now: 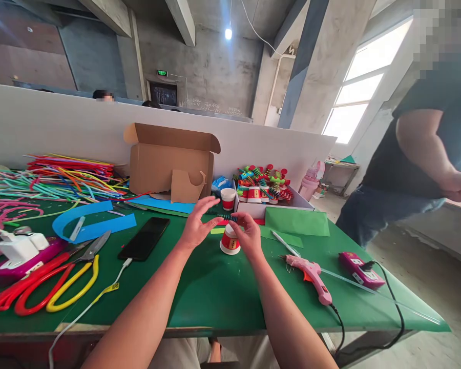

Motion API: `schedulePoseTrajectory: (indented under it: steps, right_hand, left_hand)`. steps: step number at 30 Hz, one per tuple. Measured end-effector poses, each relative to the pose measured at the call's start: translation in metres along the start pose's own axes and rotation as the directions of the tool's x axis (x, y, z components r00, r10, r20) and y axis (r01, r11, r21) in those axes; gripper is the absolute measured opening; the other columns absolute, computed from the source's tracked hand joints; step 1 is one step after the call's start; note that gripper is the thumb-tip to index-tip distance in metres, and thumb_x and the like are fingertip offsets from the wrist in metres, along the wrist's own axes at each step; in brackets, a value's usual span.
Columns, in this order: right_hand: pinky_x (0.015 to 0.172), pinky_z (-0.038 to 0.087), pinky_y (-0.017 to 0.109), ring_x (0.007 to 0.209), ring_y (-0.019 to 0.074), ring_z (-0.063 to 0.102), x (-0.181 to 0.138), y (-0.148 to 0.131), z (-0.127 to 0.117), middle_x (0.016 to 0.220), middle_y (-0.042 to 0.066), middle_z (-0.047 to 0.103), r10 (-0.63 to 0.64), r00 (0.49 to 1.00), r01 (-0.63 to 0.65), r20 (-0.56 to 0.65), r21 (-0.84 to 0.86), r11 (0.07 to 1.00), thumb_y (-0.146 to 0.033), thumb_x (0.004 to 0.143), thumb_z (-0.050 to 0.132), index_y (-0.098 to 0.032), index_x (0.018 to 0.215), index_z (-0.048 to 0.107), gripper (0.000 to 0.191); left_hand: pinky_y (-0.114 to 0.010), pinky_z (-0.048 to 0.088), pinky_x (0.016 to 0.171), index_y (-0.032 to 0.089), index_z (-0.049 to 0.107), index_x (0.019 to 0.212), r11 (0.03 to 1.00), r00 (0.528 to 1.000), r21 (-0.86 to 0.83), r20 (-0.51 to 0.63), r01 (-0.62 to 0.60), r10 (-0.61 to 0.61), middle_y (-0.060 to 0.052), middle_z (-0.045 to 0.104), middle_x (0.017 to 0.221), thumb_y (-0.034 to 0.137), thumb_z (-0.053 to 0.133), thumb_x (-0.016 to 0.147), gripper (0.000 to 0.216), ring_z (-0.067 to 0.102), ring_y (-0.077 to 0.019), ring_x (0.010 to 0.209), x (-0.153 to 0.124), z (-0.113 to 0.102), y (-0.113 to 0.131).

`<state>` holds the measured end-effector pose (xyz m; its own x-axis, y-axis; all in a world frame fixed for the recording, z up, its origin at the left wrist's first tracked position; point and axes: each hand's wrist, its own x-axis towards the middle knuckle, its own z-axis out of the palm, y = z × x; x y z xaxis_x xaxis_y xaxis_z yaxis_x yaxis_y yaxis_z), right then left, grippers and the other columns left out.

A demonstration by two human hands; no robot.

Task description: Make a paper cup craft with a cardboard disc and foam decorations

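A dark green and black coiled strip, like a small spring [227,217], stretches between my two hands above the table. My right hand [248,236] pinches its right end between thumb and fingers. At the left end, my left hand [197,225] has its thumb and fingers apart, with the thumb tip close to the coil; whether it touches is unclear. Just below stands an upside-down red and white paper cup [229,241], partly hidden by my right hand. Behind my hands is another red and white cup [228,199].
A box of finished cup figures [261,192] stands behind, right of an open cardboard box [172,159]. Pipe cleaners [69,179], scissors [94,248] and a phone [145,238] lie left. On the right are a pink glue gun [311,277], a power strip [361,270] and a person [415,128].
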<state>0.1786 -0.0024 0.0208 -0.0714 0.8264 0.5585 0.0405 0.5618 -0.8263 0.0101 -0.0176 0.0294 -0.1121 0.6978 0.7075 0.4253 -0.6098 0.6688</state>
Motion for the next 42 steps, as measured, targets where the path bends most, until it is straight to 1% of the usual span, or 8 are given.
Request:
schedulePoseTrajectory:
  steps: [8, 12, 19, 23, 26, 31, 38, 42]
  right_hand:
    - [0.080, 0.050, 0.032, 0.081, 0.0191, 0.064, -0.004, -0.005, 0.004, 0.088, 0.003, 0.072, -0.086, 0.992, 0.095, 0.093, -0.104, 0.990, -0.028, 0.076, 0.065, -0.023, 0.087, 0.068, 0.013]
    - [0.081, 0.049, 0.033, 0.082, 0.0197, 0.063, -0.005, -0.004, 0.005, 0.085, 0.003, 0.071, -0.062, 0.993, 0.073, 0.100, -0.109, 0.991, -0.030, 0.075, 0.067, -0.023, 0.085, 0.069, 0.013]
    - [0.078, 0.048, 0.032, 0.079, 0.0193, 0.062, -0.005, -0.005, 0.008, 0.082, 0.002, 0.070, -0.006, 0.995, 0.012, 0.096, -0.057, 0.998, -0.033, 0.075, 0.066, -0.022, 0.085, 0.069, 0.015]
    - [0.076, 0.049, 0.032, 0.079, 0.0191, 0.061, -0.003, -0.005, 0.006, 0.083, 0.002, 0.069, -0.006, 0.999, 0.010, 0.051, -0.059, 0.998, -0.036, 0.075, 0.067, -0.023, 0.087, 0.069, 0.018]
    - [0.076, 0.049, 0.031, 0.079, 0.0184, 0.061, -0.001, -0.002, 0.004, 0.083, 0.002, 0.068, 0.004, 1.000, -0.004, -0.006, -0.018, 1.000, -0.037, 0.075, 0.067, -0.022, 0.088, 0.068, 0.019]
    - [0.065, 0.047, 0.028, 0.069, 0.0156, 0.056, 0.003, 0.004, 0.000, 0.074, 0.001, 0.062, 0.084, 0.995, -0.076, -0.062, 0.124, 0.989, -0.041, 0.075, 0.068, -0.021, 0.092, 0.066, 0.027]
    - [0.057, 0.044, 0.026, 0.064, 0.0148, 0.053, 0.004, 0.003, -0.001, 0.073, 0.001, 0.061, 0.107, 0.992, -0.093, -0.067, 0.181, 0.979, -0.048, 0.073, 0.070, -0.022, 0.091, 0.065, 0.032]
    - [0.058, 0.044, 0.027, 0.065, 0.0150, 0.053, 0.002, 0.001, -0.002, 0.073, 0.000, 0.060, 0.108, 0.992, -0.092, -0.070, 0.199, 0.976, -0.047, 0.074, 0.070, -0.022, 0.092, 0.065, 0.031]
  left_hand:
    - [-0.036, 0.052, 0.082, 0.024, 0.074, 0.087, 0.981, 0.984, 0.083, 0.005, -0.177, 0.177, -0.005, 0.072, 0.086, 0.042, 0.063, 0.088, 0.021, 0.062, -0.0210, 0.090, -0.002, 0.007, -0.002]
    - [-0.034, 0.051, 0.078, 0.023, 0.068, 0.078, 0.972, 0.978, 0.104, 0.018, -0.210, 0.209, -0.003, 0.070, 0.079, 0.039, 0.062, 0.090, 0.021, 0.061, -0.0196, 0.085, -0.003, 0.007, -0.001]
    - [-0.035, 0.044, 0.075, 0.022, 0.050, 0.076, 0.874, 0.946, 0.367, 0.064, -0.319, 0.318, -0.005, 0.059, 0.078, 0.026, 0.040, 0.098, 0.024, 0.051, -0.0201, 0.079, -0.008, 0.016, 0.004]
    - [-0.031, 0.042, 0.068, 0.023, 0.042, 0.077, 0.912, 0.967, 0.368, -0.102, -0.182, 0.234, -0.004, 0.053, 0.077, 0.023, 0.033, 0.097, 0.022, 0.048, -0.0188, 0.072, -0.006, 0.012, -0.005]
    - [-0.031, 0.038, 0.063, 0.024, 0.040, 0.072, 0.892, 0.974, 0.452, -0.192, -0.020, 0.119, -0.002, 0.052, 0.070, 0.025, 0.041, 0.094, 0.022, 0.047, -0.0191, 0.068, -0.001, 0.001, -0.015]
    - [-0.030, 0.031, 0.060, 0.023, 0.030, 0.056, 0.799, 0.979, 0.592, -0.204, 0.109, 0.017, 0.000, 0.047, 0.055, 0.028, 0.059, 0.083, 0.040, 0.045, -0.0190, 0.062, 0.002, -0.010, -0.024]
    - [-0.025, 0.033, 0.054, 0.023, 0.039, 0.061, 0.892, 0.965, 0.425, -0.260, 0.157, -0.046, 0.004, 0.047, 0.055, 0.037, 0.066, 0.077, 0.034, 0.044, -0.0143, 0.056, 0.002, -0.006, -0.022]
    - [-0.025, 0.037, 0.053, 0.023, 0.047, 0.056, 0.924, 0.970, 0.331, -0.212, 0.189, -0.123, 0.004, 0.053, 0.054, 0.040, 0.065, 0.078, 0.033, 0.047, -0.0133, 0.054, 0.000, -0.006, -0.021]
